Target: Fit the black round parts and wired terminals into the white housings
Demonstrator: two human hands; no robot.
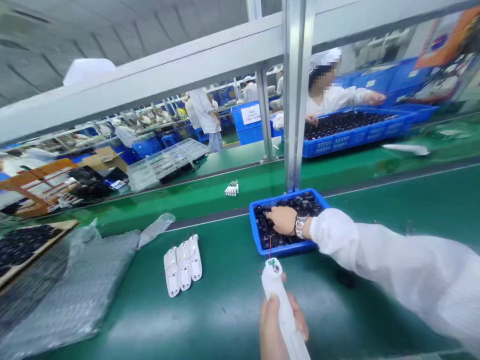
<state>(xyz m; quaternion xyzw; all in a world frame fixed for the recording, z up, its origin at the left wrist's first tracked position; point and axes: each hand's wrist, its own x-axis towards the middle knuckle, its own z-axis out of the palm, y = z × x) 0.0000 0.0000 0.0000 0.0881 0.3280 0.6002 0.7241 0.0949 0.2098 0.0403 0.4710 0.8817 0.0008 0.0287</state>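
Two hands in play. Left hand [279, 332] has its fingers [300, 317] clenched around a long white plastic housing [279, 295], held just in front of the tray, above the bench. Small green circuit board [273, 263] sits at the housing's rounded tip, with a thin red wire [270, 245] rising from it. Right hand [283, 220] is down in a blue plastic tray [318, 201], on a heap of glossy black round parts [270, 235]. Can't tell whether its fingers are gripping anything (palm blocks my view). Three more white housings [183, 265] lie side by side on the smooth green bench [225, 320], left of the tray. Further left is a crumpled bubble-wrap bag [75, 285]. Steel link watch [300, 226] on the right wrist, white cleanroom sleeve [375, 255] above it.
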